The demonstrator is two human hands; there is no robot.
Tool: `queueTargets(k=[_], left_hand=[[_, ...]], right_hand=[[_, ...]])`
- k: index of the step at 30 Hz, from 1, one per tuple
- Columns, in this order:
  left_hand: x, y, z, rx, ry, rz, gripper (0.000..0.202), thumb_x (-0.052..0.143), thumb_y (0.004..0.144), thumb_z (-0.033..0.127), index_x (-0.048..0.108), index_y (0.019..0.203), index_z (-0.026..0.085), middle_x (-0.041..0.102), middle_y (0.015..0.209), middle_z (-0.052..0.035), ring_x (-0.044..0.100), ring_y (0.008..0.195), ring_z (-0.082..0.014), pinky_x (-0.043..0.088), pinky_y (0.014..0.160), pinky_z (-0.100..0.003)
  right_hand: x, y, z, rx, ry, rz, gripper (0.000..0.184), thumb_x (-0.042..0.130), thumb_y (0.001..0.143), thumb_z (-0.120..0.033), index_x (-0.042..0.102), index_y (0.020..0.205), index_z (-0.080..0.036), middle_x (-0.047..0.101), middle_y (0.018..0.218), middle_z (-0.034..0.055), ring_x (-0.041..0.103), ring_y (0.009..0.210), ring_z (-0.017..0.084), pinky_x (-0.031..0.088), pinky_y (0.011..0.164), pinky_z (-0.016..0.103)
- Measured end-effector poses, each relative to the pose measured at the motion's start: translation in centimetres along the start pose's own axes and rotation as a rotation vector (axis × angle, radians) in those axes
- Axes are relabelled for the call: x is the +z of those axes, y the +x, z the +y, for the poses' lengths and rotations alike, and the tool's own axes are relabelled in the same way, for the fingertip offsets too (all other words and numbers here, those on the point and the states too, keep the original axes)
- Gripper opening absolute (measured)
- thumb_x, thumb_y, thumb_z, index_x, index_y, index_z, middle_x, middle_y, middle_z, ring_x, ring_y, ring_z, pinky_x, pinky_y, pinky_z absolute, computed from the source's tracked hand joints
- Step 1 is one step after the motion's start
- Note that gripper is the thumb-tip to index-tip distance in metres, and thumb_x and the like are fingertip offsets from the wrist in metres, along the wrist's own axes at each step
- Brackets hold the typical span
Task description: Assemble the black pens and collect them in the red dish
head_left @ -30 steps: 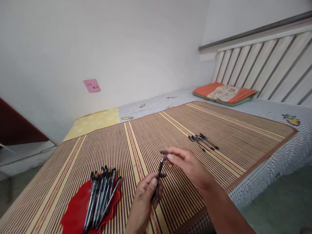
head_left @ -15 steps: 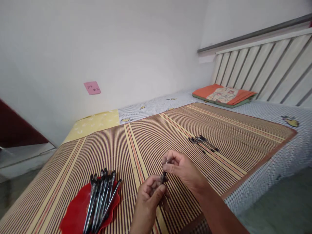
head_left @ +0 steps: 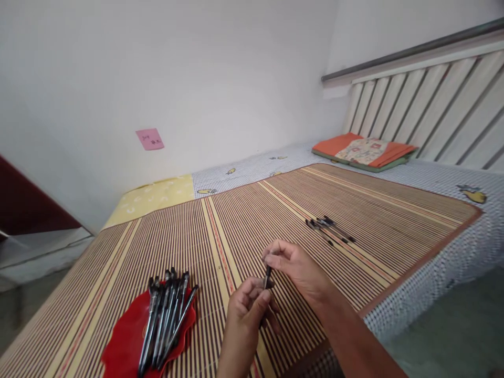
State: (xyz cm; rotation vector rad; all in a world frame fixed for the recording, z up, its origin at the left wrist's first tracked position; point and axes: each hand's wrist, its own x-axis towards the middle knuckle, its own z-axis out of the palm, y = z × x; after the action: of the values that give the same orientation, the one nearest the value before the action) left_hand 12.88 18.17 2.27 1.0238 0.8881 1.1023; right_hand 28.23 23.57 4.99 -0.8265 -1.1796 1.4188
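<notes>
Between my two hands is a dark pen (head_left: 268, 274), tilted nearly upright above the striped mat. My left hand (head_left: 252, 307) is closed around its lower part, thumb on top. My right hand (head_left: 289, 261) pinches the upper end between thumb and fingertips. Much of the pen is hidden by the fingers. To the left, several black-capped clear pens (head_left: 167, 320) lie in a bundle on a red scalloped plate (head_left: 124, 333). Farther off, beyond my right hand, several more pens (head_left: 328, 230) lie side by side on the mat.
The striped woven mat (head_left: 252, 226) covers most of the bed. A folded orange and floral cloth (head_left: 364, 151) lies by the white slatted headboard (head_left: 425, 105). A pink note (head_left: 150, 139) is stuck on the wall. The bed's edge drops off at the right.
My right hand has shifted slightly on the pen's upper end, and more of the dark shaft shows between the hands. The view has moved a little. The other pens are unchanged.
</notes>
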Motion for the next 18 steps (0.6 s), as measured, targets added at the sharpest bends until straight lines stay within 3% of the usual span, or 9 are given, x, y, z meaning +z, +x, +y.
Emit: queueTargets(k=[4,10,14,18], left_hand=[[-0.1,0.0,0.0,0.005,-0.018,-0.023,0.025,0.065,0.089,0.04,0.062,0.092,0.015,0.067,0.069,0.0001,0.059,0.042,-0.0077,0.027,0.047,-0.02],[-0.1,0.1,0.1,0.016,0.025,-0.001,0.027,0.067,0.087,0.042,0.062,0.089,0.016,0.068,0.069,-0.0009,0.058,0.041,-0.0084,0.027,0.045,-0.019],[0.4,0.2,-0.3,0.097,0.219,0.167,0.026,0.066,0.086,0.044,0.066,0.091,0.018,0.067,0.071,-0.0001,0.062,0.049,-0.0129,0.041,0.05,-0.022],[0.4,-0.1,-1.4,0.231,0.663,0.421,0.023,0.061,0.089,0.044,0.069,0.093,0.023,0.069,0.07,-0.0023,0.068,0.06,-0.0206,0.046,0.057,-0.028]], right_hand=[[-0.5,0.1,0.5,0.01,0.047,-0.089,0.028,0.068,0.087,-0.047,0.073,0.093,-0.019,0.065,0.087,0.0028,0.055,0.081,0.015,0.041,0.076,0.03],[-0.4,0.3,0.8,0.029,0.036,-0.014,0.024,0.078,0.078,-0.04,0.069,0.077,-0.018,0.055,0.07,-0.0033,0.046,0.066,0.011,0.036,0.064,0.026],[0.5,0.4,0.4,0.003,-0.038,0.074,0.025,0.076,0.076,-0.038,0.062,0.069,-0.018,0.049,0.064,-0.0056,0.043,0.062,0.011,0.035,0.061,0.026],[1.5,0.6,1.0,-0.056,-0.164,0.183,0.024,0.071,0.076,-0.037,0.059,0.067,-0.018,0.05,0.063,-0.0047,0.046,0.062,0.012,0.037,0.061,0.027]])
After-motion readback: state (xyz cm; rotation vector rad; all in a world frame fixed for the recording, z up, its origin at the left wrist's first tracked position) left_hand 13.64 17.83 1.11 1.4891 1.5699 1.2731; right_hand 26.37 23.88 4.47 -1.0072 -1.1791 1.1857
